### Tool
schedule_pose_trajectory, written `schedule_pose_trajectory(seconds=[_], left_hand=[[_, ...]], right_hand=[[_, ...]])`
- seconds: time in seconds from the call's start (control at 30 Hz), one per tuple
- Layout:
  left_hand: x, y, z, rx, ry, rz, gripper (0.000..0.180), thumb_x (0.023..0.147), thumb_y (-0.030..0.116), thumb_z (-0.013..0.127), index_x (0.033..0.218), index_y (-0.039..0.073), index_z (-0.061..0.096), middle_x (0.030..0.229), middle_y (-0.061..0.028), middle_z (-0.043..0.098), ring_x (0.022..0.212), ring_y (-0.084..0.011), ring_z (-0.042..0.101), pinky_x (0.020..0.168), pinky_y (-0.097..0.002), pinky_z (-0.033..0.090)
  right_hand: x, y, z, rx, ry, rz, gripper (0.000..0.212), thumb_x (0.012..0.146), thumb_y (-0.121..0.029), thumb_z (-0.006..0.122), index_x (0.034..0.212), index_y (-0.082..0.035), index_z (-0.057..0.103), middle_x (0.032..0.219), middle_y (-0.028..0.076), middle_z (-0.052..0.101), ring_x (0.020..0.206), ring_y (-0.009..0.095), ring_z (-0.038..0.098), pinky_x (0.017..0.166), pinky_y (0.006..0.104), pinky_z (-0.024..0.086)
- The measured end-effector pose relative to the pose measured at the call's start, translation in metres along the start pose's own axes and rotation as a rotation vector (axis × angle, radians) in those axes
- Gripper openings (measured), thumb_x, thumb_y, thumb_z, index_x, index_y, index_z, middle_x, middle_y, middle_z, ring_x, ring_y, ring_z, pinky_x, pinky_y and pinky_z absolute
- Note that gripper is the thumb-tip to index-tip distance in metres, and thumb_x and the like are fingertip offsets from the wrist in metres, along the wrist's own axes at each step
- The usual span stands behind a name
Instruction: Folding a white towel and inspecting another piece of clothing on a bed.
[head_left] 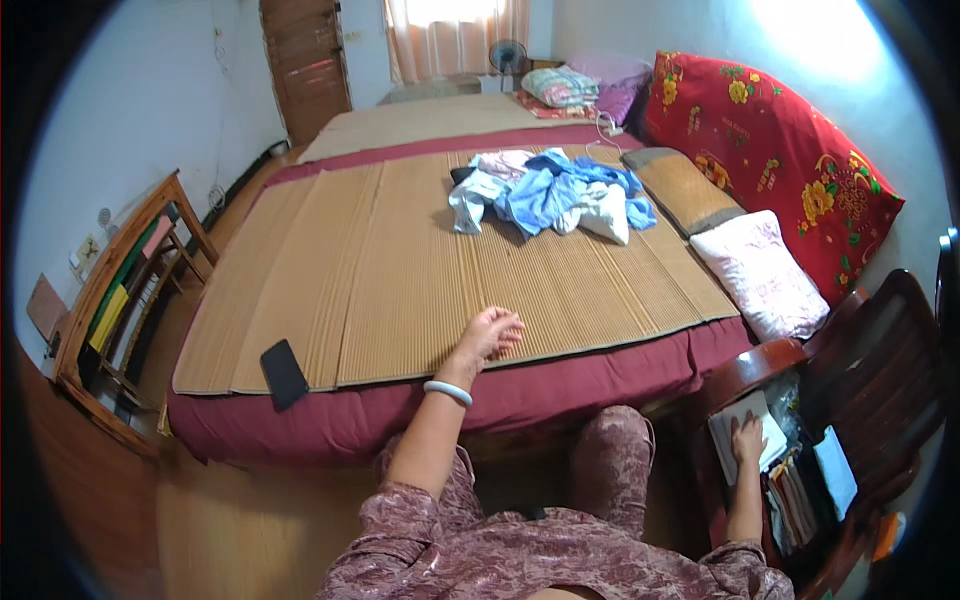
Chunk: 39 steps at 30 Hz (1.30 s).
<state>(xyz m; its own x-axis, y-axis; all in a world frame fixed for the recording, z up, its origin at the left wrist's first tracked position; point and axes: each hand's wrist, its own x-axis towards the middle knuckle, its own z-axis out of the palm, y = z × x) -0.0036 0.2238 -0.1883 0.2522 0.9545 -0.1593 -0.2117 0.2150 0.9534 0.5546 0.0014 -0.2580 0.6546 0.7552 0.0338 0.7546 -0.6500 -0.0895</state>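
Observation:
My left hand [490, 335], with a pale bangle on the wrist, hovers over the front edge of the woven bed mat [400, 290]. Its fingers are loosely bent and a little apart, and nothing shows in them. My right hand [747, 438] lies with fingers spread on a flat white stack [728, 425], perhaps paper or a book, on the dark wooden chair [755, 375]. Beside it are folded cloths [793, 505], a clear plastic bag [787, 410] and a light blue packet [834, 472]. A black phone-like slab [285, 375] rests on the mat's front edge.
Crumpled blue and white clothes [550, 195] lie mid-bed. Along the right are a brown pillow [683, 188], a white pillow [760, 272] and a red floral padded panel [770, 160]. Left stands a wooden rack [125, 290]. A fan [508, 57] and door [305, 70] are far back.

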Motion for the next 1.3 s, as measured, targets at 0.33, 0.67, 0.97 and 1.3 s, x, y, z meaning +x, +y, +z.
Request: schedule_pose_trajectory(seconds=[0.33, 0.67, 0.97, 1.3], left_hand=[[-0.005, 0.016, 0.001, 0.048, 0.015, 0.021, 0.016, 0.097, 0.024, 0.054, 0.102, 0.008, 0.053, 0.1, -0.0079, 0.067, 0.082, -0.0119, 0.063, 0.07, -0.0245, 0.051], [-0.014, 0.025, -0.003, -0.012, 0.028, 0.059, 0.01, 0.097, 0.018, 0.053, 0.1, 0.008, 0.054, 0.099, -0.008, 0.068, 0.08, -0.0106, 0.066, 0.067, -0.0222, 0.051], [-0.017, 0.034, -0.01, -0.009, 0.081, 0.084, 0.01, 0.097, 0.017, 0.054, 0.099, 0.007, 0.055, 0.099, -0.0099, 0.068, 0.08, -0.0118, 0.065, 0.068, -0.0226, 0.052], [-0.023, 0.035, 0.0, 0.068, 0.06, 0.083, 0.011, 0.097, 0.017, 0.053, 0.099, 0.006, 0.056, 0.103, -0.0108, 0.067, 0.084, -0.0122, 0.064, 0.072, -0.0235, 0.05]], right_hand=[[0.111, -0.012, -0.095, 0.734, 0.615, -0.118, 0.03, 0.091, -0.028, 0.059, 0.097, 0.0, 0.066, 0.094, 0.015, 0.068, 0.089, 0.025, 0.065, 0.082, 0.0356, 0.049], [0.096, -0.258, -0.143, 0.721, 0.176, -0.669, 0.023, 0.088, -0.021, 0.061, 0.096, 0.001, 0.067, 0.092, 0.015, 0.068, 0.086, 0.023, 0.064, 0.077, 0.0339, 0.049], [0.118, -0.422, -0.066, 0.385, -0.273, -0.749, 0.036, 0.085, -0.037, 0.062, 0.108, -0.009, 0.069, 0.106, 0.016, 0.068, 0.1, 0.03, 0.064, 0.087, 0.0388, 0.05], [0.259, -0.477, 0.018, 1.158, -0.253, 0.119, 0.032, 0.088, -0.024, 0.063, 0.106, 0.002, 0.061, 0.09, 0.015, 0.06, 0.079, 0.022, 0.063, 0.051, 0.0354, 0.052]])
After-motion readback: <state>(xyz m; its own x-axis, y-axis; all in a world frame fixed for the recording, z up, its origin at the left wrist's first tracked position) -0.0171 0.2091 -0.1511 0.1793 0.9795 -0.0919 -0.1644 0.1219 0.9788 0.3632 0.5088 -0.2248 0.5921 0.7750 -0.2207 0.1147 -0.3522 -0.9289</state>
